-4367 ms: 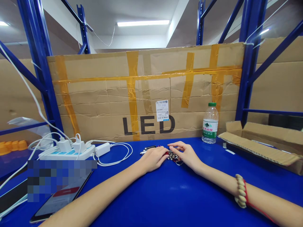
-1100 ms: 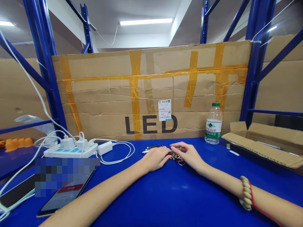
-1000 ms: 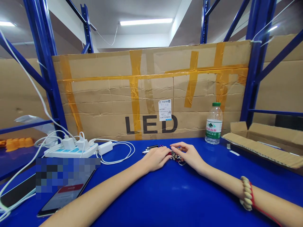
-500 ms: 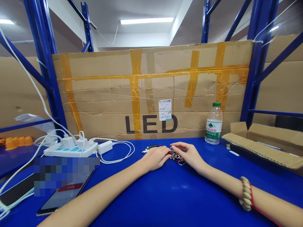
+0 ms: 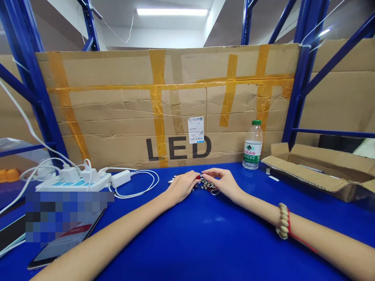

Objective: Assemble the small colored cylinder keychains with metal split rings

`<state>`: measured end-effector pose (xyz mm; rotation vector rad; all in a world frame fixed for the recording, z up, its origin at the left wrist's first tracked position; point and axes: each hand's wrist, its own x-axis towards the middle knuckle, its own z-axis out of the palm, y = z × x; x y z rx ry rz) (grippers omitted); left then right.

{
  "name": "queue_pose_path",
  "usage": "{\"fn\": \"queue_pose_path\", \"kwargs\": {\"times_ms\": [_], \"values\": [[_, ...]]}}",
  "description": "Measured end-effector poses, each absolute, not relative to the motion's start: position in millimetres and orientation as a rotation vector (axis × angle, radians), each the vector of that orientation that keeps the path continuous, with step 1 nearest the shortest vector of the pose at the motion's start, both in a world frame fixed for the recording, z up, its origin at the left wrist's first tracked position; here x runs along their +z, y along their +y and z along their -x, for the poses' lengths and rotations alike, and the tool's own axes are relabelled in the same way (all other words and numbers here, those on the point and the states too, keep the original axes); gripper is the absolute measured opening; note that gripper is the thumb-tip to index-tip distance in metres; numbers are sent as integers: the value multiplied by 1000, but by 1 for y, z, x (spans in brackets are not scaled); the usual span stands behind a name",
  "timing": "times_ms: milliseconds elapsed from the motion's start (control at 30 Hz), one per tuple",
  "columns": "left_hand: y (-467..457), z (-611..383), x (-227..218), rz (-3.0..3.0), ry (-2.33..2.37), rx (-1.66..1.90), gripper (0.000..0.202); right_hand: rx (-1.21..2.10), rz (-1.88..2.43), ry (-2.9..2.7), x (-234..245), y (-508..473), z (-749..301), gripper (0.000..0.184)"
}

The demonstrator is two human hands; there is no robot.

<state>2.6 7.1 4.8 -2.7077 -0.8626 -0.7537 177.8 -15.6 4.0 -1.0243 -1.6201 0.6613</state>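
Observation:
My left hand [image 5: 182,186] rests low over the blue tabletop, its closed fingers curled at the edge of a small heap of shiny dark and silver metal pieces [image 5: 208,185] with bits of red. What lies under those fingers is hidden. From the other side my right hand [image 5: 226,185] reaches in, thumb and forefinger closed on a small silver and red piece [image 5: 200,177] at the top of the heap. The pieces are too small to name. A thin metal loop [image 5: 215,192] sticks out below the right hand. Behind the left hand shows the tip of a pen [image 5: 171,181].
At left are a white power strip [image 5: 74,182] with chargers and cables, and a phone [image 5: 68,238]. A water bottle [image 5: 252,146] and an open cardboard box [image 5: 316,175] stand at right. Taped cardboard [image 5: 123,113] closes off the back of the blue table [image 5: 187,246].
The view has shifted, so everything sits further left and slightly higher. My right thumb and forefinger have come together at the heap's top, near the left fingers, where a red bit now shows.

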Motion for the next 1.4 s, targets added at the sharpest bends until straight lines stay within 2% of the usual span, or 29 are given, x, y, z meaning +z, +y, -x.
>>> {"fn": "queue_pose_path", "kwargs": {"times_ms": [733,1200,1400], "values": [[5,-1,5,2719,-762,-896,27,526,884,-1743,2,-13,-182,23],[9,2,0,2689,-550,-745,27,475,708,-1890,7,-19,-189,23],[6,1,1,2682,-501,-865,26,449,778,-1865,8,-22,-186,24]]}}
